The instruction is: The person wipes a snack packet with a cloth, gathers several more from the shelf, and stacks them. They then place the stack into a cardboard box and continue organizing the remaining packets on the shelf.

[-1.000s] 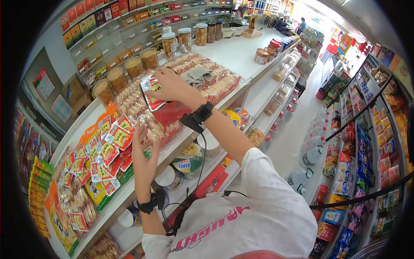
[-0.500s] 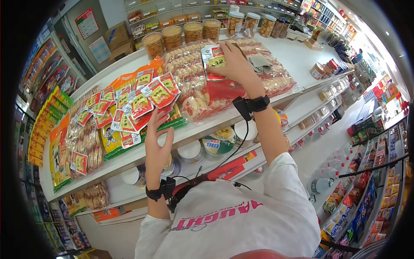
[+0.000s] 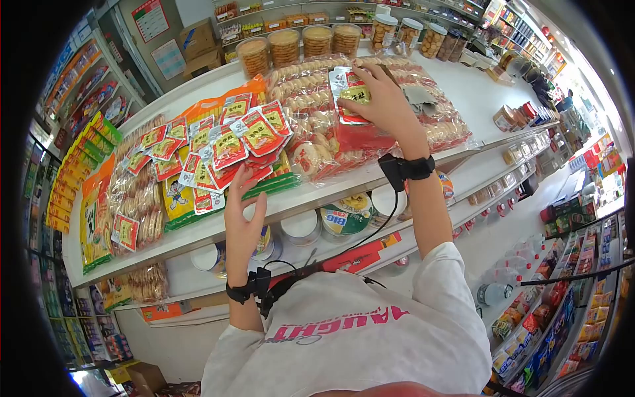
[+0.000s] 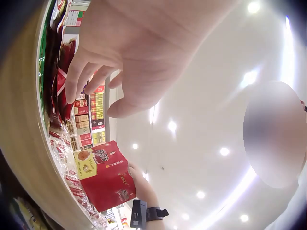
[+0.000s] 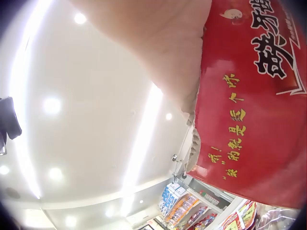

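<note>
A red cardboard box [image 4: 108, 184] with a torn edge stands tilted on the bagged round biscuits [image 3: 311, 159]. Red and white snack packets [image 3: 355, 94] show in its open top. My right hand [image 3: 390, 109] reaches over the box and grips these packets, thumb on their near left side and fingers over the far edge; its palm lies beside the torn cardboard in the right wrist view. My left hand [image 3: 243, 215] holds nothing; its fingers are spread and loosely bent at the front edge of a heap of similar packets [image 3: 228, 149].
The heap lies on yellow and green bags [image 3: 175, 202] along the white counter [image 3: 489, 119]. Tubs of biscuits [image 3: 284, 47] and lidded jars [image 3: 433, 40] line the back. Below the counter, a shelf holds instant noodle bowls [image 3: 344, 215]. A grey scrap [image 3: 420, 98] lies right of the box.
The head view has turned, so the counter appears farther right. My left hand has shifted from the biscuits toward the packet heap. My right hand stays at the box.
</note>
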A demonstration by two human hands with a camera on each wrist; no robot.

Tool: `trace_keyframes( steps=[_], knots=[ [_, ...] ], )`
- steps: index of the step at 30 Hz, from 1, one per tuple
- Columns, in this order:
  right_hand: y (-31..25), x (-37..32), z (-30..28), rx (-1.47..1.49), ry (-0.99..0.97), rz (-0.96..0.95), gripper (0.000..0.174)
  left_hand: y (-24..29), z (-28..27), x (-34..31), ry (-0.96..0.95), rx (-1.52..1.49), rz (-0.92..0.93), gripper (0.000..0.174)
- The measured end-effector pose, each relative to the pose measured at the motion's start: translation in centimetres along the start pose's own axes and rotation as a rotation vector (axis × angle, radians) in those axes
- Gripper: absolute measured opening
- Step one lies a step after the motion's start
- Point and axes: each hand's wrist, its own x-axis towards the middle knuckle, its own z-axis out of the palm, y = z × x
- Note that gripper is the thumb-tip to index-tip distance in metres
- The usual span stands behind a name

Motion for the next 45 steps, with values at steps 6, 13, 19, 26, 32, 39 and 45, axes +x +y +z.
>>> trace_keyframes(
  steps=[6,13,19,26,32,39,45],
  knots=[
    [-0.2,0.4,-0.7,0.138,-0.146,0.078,0.073,-1.2,-1.2,-0.5,0.082,0.014,-0.012,0.066],
    [2.5,1.1,1.1,0.226,-0.267,0.054,0.071,-2.7,-2.7,-0.9,0.165,0.053,0.018,0.058],
    [-0.4,0.9,-0.8,-0.05,0.075,-0.068,0.071,-2.4,-4.5,-2.4,0.233,0.098,-0.029,0.056],
    [0.3,1.2,-4.3,0.301,-0.144,-0.103,0.065,-3.1,-7.8,-4.5,0.379,0.114,-0.08,0.052],
    [1.1,1.3,-1.9,0.156,-0.324,0.01,0.064,-4.5,-9.4,-5.4,0.417,0.139,-0.085,0.05],
    [-1.5,1.7,-3.5,0.119,-0.376,0.091,0.062,-4.8,-9.7,-5.7,0.389,0.12,-0.091,0.052],
    [-1.3,-0.8,-1.6,0.08,0.082,-0.176,0.046,-5.8,-10.9,-6.5,0.45,0.108,-0.069,0.047]
  ],
)
